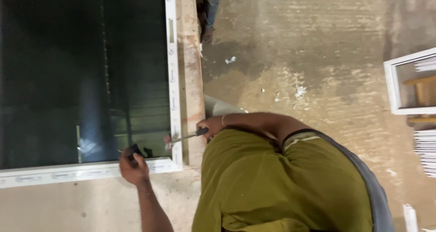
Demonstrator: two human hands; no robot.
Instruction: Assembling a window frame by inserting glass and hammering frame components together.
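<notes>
Glazing step in hand. Right hand (210,126) grips screwdriver (186,137), tip at white window frame (173,77) corner, 6 o'clock of pane. Left hand (132,166) pinches black gasket (136,150). Next likely: steady prying pressure.

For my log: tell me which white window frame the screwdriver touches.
The large frame with dark glass, left: the right hand's screwdriver tip meets its corner. The small frame at the right edge lies apart, untouched.
</notes>
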